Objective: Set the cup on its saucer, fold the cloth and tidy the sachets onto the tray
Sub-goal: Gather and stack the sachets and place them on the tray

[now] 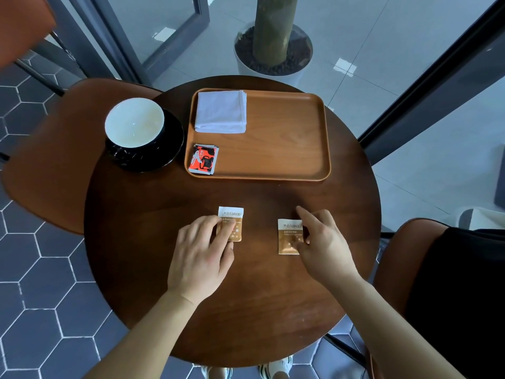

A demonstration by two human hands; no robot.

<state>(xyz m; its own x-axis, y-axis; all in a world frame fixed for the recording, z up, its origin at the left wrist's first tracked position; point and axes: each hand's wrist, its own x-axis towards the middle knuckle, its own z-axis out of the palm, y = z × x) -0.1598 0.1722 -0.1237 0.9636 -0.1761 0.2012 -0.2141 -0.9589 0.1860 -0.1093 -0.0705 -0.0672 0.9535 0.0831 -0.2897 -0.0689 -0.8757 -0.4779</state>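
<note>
A black cup with a white inside (134, 124) stands on its black saucer (172, 149) at the table's left. On the wooden tray (287, 138) lie a folded white cloth (220, 111) at the back left and a small stack of red-and-black sachets (203, 159) at the front left. Two brown-and-white sachets lie on the table in front of the tray. My left hand (199, 255) has its fingertips on the left sachet (231, 218). My right hand (322, 242) pinches the right sachet (288, 236) with thumb and fingers, index finger pointing forward.
The round dark wooden table (164, 283) has brown chairs at the left (54, 160) and right (410, 255). A potted tree in a white planter (273, 50) stands behind glass beyond the table. The right half of the tray is bare wood.
</note>
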